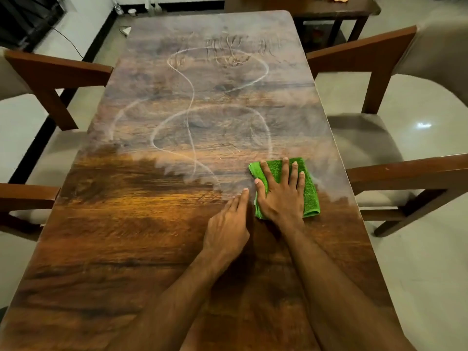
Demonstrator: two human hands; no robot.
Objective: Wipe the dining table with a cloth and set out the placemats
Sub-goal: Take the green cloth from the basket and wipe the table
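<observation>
A folded green cloth lies flat on the dark wooden dining table, near its right edge. My right hand presses down on the cloth with straight, spread fingers. Just left of it, my left hand rests flat on the bare wood, its fingertips beside the cloth's left edge. The table's far half carries a whitish dusty film with looping white lines; the near half shows dark, glossy wood. No placemats are in view.
Wooden chairs with pale cushions stand at both long sides: two on the left, two on the right. A small dark side table with an orange item sits beyond the far right corner. A cable runs along the tiled floor at upper left.
</observation>
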